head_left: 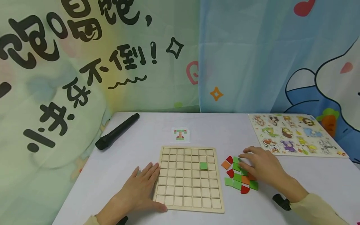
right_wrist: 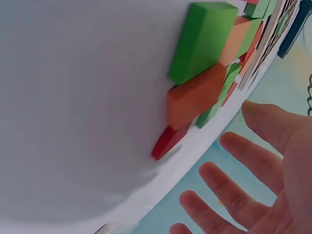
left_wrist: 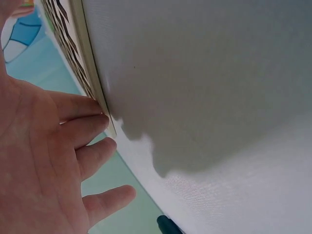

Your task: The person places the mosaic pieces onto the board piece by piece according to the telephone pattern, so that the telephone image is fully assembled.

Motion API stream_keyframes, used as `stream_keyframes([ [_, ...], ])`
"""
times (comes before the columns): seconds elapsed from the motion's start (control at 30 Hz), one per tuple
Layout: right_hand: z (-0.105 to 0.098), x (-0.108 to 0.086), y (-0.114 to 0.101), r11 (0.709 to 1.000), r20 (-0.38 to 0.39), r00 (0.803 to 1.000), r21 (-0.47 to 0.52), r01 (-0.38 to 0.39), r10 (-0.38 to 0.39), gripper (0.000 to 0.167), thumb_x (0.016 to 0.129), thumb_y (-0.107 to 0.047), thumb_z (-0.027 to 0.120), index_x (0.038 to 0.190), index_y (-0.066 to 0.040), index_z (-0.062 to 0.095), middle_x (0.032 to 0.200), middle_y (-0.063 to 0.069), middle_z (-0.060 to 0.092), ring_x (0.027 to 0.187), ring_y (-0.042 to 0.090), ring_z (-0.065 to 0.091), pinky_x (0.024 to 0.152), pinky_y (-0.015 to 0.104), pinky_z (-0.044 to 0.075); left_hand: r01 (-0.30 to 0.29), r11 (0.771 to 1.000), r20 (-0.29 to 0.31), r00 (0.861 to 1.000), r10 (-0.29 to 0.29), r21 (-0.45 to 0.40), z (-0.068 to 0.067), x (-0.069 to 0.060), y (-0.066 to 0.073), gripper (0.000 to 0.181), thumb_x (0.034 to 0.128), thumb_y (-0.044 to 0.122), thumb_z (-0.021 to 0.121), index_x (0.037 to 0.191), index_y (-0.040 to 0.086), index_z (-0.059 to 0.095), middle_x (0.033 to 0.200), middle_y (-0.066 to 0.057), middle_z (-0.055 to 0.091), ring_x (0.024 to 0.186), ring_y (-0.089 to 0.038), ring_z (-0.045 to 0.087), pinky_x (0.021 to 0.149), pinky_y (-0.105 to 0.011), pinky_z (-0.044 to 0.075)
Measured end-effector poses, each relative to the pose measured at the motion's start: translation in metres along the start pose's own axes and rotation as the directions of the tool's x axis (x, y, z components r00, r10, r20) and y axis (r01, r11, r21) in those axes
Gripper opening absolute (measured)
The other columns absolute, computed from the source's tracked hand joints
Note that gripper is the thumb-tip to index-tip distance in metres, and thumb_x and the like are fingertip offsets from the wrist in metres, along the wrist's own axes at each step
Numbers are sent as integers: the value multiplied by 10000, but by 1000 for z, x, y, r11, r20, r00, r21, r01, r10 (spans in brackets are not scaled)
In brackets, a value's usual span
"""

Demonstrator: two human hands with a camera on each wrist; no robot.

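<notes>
A wooden grid board (head_left: 182, 181) lies on the white table, with one green square tile (head_left: 203, 165) in a cell at its upper right. My left hand (head_left: 137, 190) rests along the board's left side, fingers straight and thumb at the lower left corner; the left wrist view shows fingertips touching the board's edge (left_wrist: 90, 58). To the right of the board lies a loose group of green, orange and red pieces, among them a red rounded piece (head_left: 245, 189). Over the group's far right side hovers my right hand (head_left: 264, 165), its fingers spread and apart from the orange block (right_wrist: 197, 97).
Behind the board lies a small pattern card (head_left: 180, 135) with a coloured T-like figure. A black cylindrical object (head_left: 117, 131) is at the back left. An animal picture board (head_left: 298, 136) occupies the back right, and a printed curtain (head_left: 239, 56) hangs behind the table.
</notes>
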State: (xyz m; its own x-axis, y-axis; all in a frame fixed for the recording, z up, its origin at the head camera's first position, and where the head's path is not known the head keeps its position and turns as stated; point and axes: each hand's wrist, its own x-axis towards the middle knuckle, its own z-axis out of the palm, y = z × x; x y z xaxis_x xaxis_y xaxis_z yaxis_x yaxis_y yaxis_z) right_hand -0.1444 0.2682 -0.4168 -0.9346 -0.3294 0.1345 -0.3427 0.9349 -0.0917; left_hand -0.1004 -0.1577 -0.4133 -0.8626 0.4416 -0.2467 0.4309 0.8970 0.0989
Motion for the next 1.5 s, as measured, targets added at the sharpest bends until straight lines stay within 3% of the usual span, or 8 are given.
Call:
stream_keyframes([
  [0.17, 3, 12, -10, 999, 11, 999, 1, 36, -36, 317, 881, -382, 792, 1098, -152, 806, 1188, 123, 717, 1089, 362, 671, 871, 593, 560, 1, 1000, -1, 1000, -1, -22, 1, 0, -1, 1337, 657, 934, 619, 1607, 47, 303, 1705, -102, 277, 1582, -323, 273, 1223, -653, 271],
  [0.33, 7, 20, -15, 997, 7, 997, -20, 81, -80, 311, 860, -375, 814, 1052, -130, 805, 1158, 125, 718, 1038, 348, 683, 775, 530, 577, 0, 999, 2, 1000, 0, -36, 3, 0, -1, 1335, 658, 930, 623, 1609, 51, 298, 1708, -102, 268, 1585, -325, 263, 1226, -655, 261],
  [0.47, 10, 23, -16, 997, 14, 998, -40, 68, -68, 303, 856, -360, 821, 1023, -107, 807, 1134, 119, 716, 1000, 326, 682, 738, 487, 580, -8, 999, 0, 1000, 8, -35, 3, 0, -1, 1337, 660, 937, 615, 1609, 52, 297, 1708, -103, 267, 1584, -325, 266, 1225, -654, 267],
  [0.67, 13, 24, -21, 999, 29, 999, -43, 22, -21, 333, 842, -399, 828, 999, -105, 816, 1117, 111, 713, 980, 315, 664, 775, 508, 572, -22, 1000, -5, 1000, 22, -20, 0, -2, 0, 1339, 661, 943, 604, 1605, 43, 303, 1707, -106, 269, 1582, -327, 272, 1224, -645, 279],
  [1.17, 16, 27, -23, 999, -29, 999, -21, 35, -35, 274, 869, -318, 818, 1029, -96, 807, 1181, 132, 703, 1041, 343, 659, 832, 537, 566, -13, 1000, -10, 1000, 13, -16, 0, -2, -1, 1342, 657, 950, 598, 1607, 49, 302, 1706, -95, 276, 1582, -320, 273, 1221, -643, 284],
  [1.5, 11, 43, -52, 986, -141, 976, 0, 168, -167, 243, 857, -294, 830, 1010, -107, 812, 1161, 113, 723, 982, 319, 697, 736, 468, 580, -19, 999, -17, 1000, 19, -26, 0, -2, -1, 1332, 662, 933, 619, 1604, 43, 307, 1701, -100, 289, 1577, -321, 287, 1218, -645, 288],
])
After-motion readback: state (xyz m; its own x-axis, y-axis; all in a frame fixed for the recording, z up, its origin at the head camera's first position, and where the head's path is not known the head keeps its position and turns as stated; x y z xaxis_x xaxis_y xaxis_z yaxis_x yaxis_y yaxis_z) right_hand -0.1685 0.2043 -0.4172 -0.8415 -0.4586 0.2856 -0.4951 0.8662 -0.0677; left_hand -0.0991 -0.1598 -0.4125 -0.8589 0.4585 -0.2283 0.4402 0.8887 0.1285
